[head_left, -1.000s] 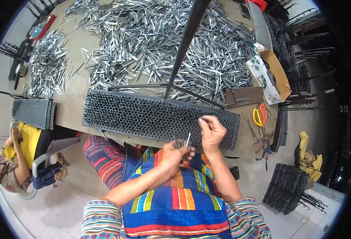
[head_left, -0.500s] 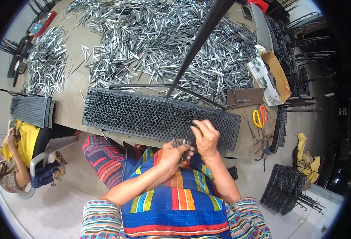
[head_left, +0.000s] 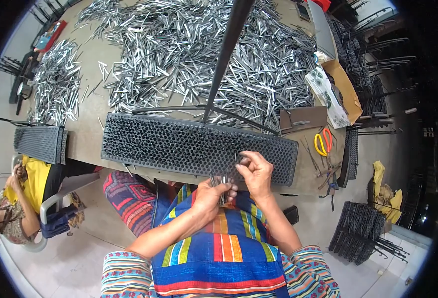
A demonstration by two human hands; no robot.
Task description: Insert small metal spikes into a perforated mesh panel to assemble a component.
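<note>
My left hand (head_left: 210, 197) is closed round a small bunch of thin grey metal strips (head_left: 222, 180), their ends sticking up past the thumb. Beside it my right hand (head_left: 259, 175) pinches a thin dark metal strip between thumb and fingertips. Those fingertips are at the black perforated rack (head_left: 283, 164), over its right half; whether the strip touches a hole is too small to tell. Upright strips fill the rack's left part densely, while holes at its right end show bare. A black rod frame (head_left: 219, 74) rises from the rack's far side.
Loose metal strips (head_left: 189, 64) cover much of the table beyond the rack. To the right lie orange-and-yellow-handled scissors (head_left: 320, 145), a brown block (head_left: 303, 119) and an open cardboard box (head_left: 345, 94). A co-worker (head_left: 18, 198) sits left, near another rack (head_left: 37, 144).
My right fingertips have shifted slightly left and nearer to me over the rack, still pinching. My left hand keeps its bunch of strips. The whole view has shifted a little.
</note>
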